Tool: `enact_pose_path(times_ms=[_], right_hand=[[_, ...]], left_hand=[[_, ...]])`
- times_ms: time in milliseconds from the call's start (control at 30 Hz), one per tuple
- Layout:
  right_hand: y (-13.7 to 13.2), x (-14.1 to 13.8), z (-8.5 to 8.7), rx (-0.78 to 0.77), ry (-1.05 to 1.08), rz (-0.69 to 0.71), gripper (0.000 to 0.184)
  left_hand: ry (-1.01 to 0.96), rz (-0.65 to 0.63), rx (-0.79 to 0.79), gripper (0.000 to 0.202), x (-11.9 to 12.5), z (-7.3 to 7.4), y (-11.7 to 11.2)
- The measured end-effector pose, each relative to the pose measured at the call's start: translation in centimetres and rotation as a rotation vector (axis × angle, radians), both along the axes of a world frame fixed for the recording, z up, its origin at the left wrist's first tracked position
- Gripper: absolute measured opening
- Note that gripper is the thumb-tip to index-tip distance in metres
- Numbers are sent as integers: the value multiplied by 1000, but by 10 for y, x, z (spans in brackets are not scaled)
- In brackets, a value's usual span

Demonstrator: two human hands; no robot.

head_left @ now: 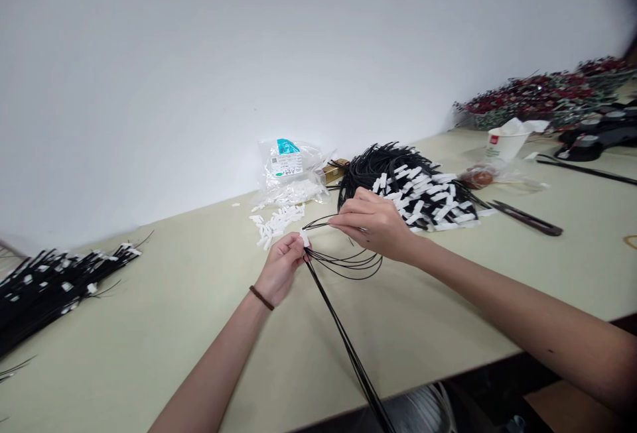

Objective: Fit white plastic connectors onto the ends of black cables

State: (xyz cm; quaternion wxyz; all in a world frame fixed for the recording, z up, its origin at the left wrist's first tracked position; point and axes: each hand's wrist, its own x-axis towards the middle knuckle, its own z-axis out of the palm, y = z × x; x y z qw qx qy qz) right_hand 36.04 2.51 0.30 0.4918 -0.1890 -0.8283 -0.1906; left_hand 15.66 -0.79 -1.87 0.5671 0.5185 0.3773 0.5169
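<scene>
My left hand (281, 267) is closed in a pinch on a small white connector (304, 239), together with a bundle of thin black wires (338, 327) that runs down off the table's front edge. My right hand (374, 222) is closed too, its fingertips pinching the ends of black wires (318, 222) just right of the connector. Loops of the same wires (351, 266) hang below my right hand. A dark band sits on my left wrist.
Loose white connectors (277, 221) lie before a clear plastic bag (288, 166) at the wall. A pile of black wires with white connectors (415, 187) sits behind my right hand; another pile (47, 284) lies far left. A paper cup (505, 142), black scissors (530, 219) and red-green wires (542, 95) are at the right.
</scene>
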Motion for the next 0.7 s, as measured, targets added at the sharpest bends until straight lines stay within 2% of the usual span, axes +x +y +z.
enact_pose_path(times_ms=[700], right_hand=[[-1,0,1,5,-2,12,13]], left_hand=[[8,-3,-5,26,0,1,0]])
